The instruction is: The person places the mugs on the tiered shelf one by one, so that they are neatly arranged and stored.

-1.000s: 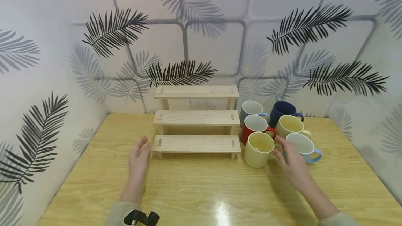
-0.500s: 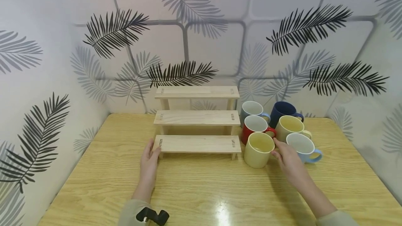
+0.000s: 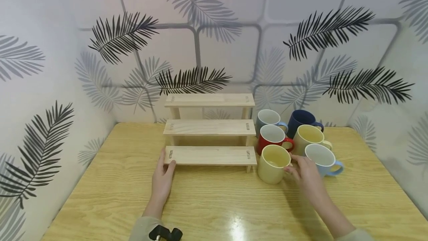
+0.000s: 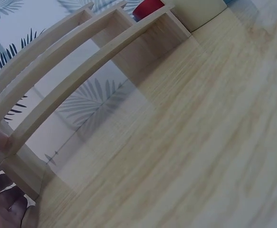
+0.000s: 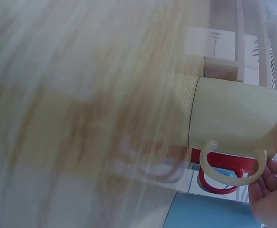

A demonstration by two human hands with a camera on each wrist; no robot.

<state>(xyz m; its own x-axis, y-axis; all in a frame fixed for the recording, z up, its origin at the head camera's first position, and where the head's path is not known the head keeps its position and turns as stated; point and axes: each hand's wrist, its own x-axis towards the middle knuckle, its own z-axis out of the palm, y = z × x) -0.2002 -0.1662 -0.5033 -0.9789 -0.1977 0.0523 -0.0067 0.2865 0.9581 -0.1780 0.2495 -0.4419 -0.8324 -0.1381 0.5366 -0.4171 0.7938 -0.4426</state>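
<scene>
A three-step wooden display rack (image 3: 210, 155) stands at the back of the table. My left hand (image 3: 162, 181) grips the left end of its lowest step, thumb at the front edge and fingers around the side by the leg (image 4: 22, 178). To the right of the rack, my right hand (image 3: 310, 181) holds a pale yellow mug (image 3: 271, 172) near its rim and handle, with the thumb against its wall. The handle (image 5: 233, 179) faces the right wrist camera. Behind this mug is a red mug (image 3: 262, 142), partly hidden.
Close around stand a grey-blue mug (image 3: 260, 124), a dark blue mug (image 3: 297, 122), a second yellow mug (image 3: 302, 142) and a light blue mug (image 3: 322, 166). A patterned wall (image 3: 227, 55) rises behind the wooden table (image 3: 207, 203).
My left hand has moved right, from beside the rack onto its lowest step's end. The yellow mug in my right hand has shifted slightly left and toward me.
</scene>
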